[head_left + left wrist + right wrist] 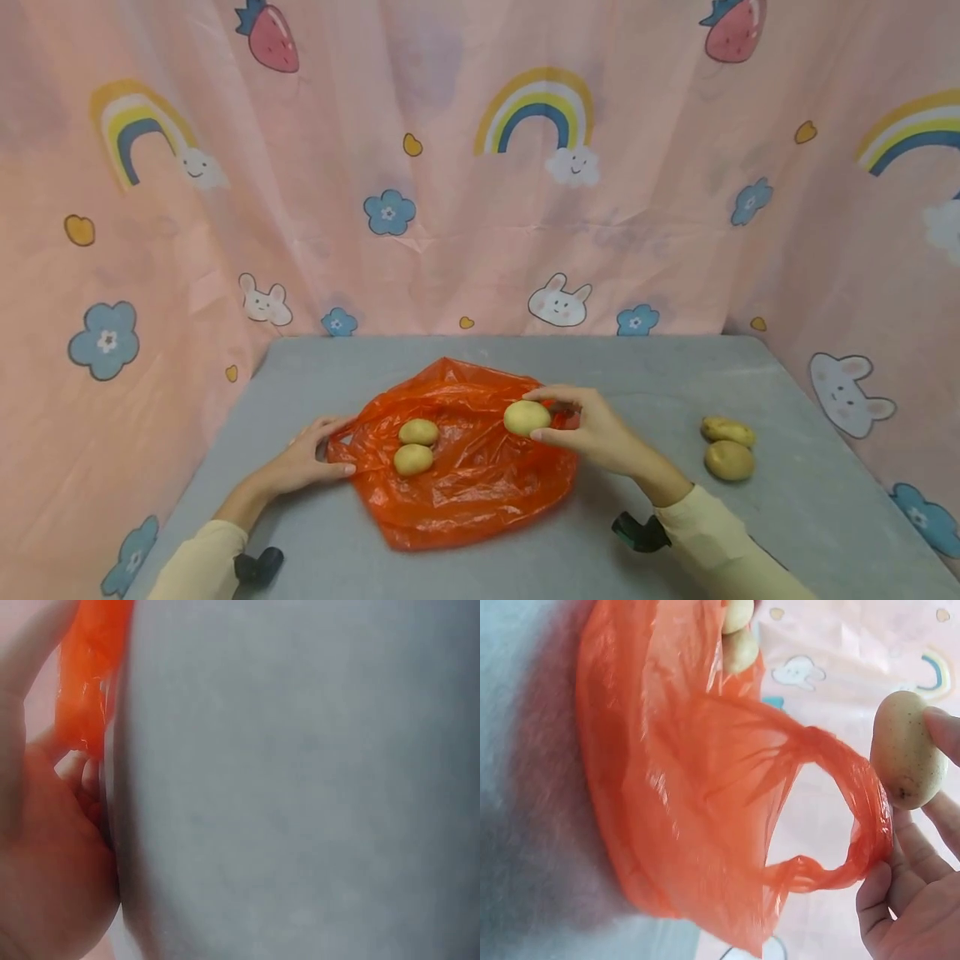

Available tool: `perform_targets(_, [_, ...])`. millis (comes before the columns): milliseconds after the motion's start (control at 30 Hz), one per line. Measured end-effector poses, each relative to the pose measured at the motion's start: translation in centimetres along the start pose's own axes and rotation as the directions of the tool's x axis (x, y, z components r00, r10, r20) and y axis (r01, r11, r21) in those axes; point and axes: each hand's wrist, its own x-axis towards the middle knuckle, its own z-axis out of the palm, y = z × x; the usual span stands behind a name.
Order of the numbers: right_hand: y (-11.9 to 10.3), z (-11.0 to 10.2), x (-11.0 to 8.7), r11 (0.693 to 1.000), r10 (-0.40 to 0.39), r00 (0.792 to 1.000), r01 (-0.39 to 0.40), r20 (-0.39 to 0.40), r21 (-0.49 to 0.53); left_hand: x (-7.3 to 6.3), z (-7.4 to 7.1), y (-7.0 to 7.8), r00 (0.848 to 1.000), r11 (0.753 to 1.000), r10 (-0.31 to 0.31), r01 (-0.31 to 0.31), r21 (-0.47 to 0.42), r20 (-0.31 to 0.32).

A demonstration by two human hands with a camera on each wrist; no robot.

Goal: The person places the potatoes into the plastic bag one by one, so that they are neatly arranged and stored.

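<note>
A red-orange plastic bag [480, 492] lies spread on the table, with two potatoes [413, 459] resting on it towards the left. My right hand [596, 429] pinches another potato [907, 750] between thumb and fingers, above the bag's right side. In the right wrist view, the lower fingers of that hand also hold the bag's looped handle [870, 817]. At the bag's left edge my left hand [303, 462] grips the plastic, which runs down to its curled fingers in the left wrist view; the exact hold is partly hidden.
Two more potatoes [729, 460] sit together on the grey table [660, 375], right of my right forearm. Dark wrist-camera mounts [258, 568] stick out from both sleeves. A pink patterned curtain [450, 275] encloses the table's back and sides.
</note>
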Motion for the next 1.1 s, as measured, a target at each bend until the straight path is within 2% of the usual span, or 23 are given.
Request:
perform_targets(233, [-1.8, 0.5, 0.2, 0.999, -0.039, 0.999, 0.039, 0.007, -0.017, 0.2, -0.2, 0.1, 1.000, 1.000, -0.015, 0.015, -0.004, 0.002])
perform_targets(433, [-3.4, 0.8, 0.6, 0.996, -0.080, 0.997, 0.080, -0.011, -0.029, 0.1, -0.3, 0.2, 1.000, 1.000, -0.003, 0.003, 0.010, -0.001])
perform_targets(600, [-3.6, 2.4, 1.3, 0.995, -0.093, 0.995, 0.092, 0.018, 0.037, 0.2, -0.4, 0.0, 1.000, 1.000, 0.010, -0.010, 0.024, -0.009])
perform_targets(700, [-2.9, 4.1, 1.9, 0.993, -0.087, 0.995, 0.083, 0.050, 0.084, 0.3, -0.3, -0.2, 1.000, 0.999, 0.021, -0.020, 0.039, -0.020])
perform_targets(867, [-1.8, 6.5, 2.7, 0.992, -0.021, 0.995, 0.007, 0.102, 0.128, 0.3, -0.1, -0.4, 1.000, 0.999, 0.013, -0.012, 0.046, -0.017])
perform_targets(967, [-1.4, 7.5, 3.1, 0.990, 0.023, 0.993, -0.040, 0.119, 0.139, 0.2, -0.1, -0.4, 1.000, 0.999, 0.007, -0.007, 0.041, -0.009])
perform_targets(1100, [-0.9, 8.3, 3.5, 0.990, 0.046, 0.991, -0.062, 0.128, 0.128, 0.2, 0.0, -0.4, 1.000, 0.999, 0.007, -0.006, 0.039, -0.004])
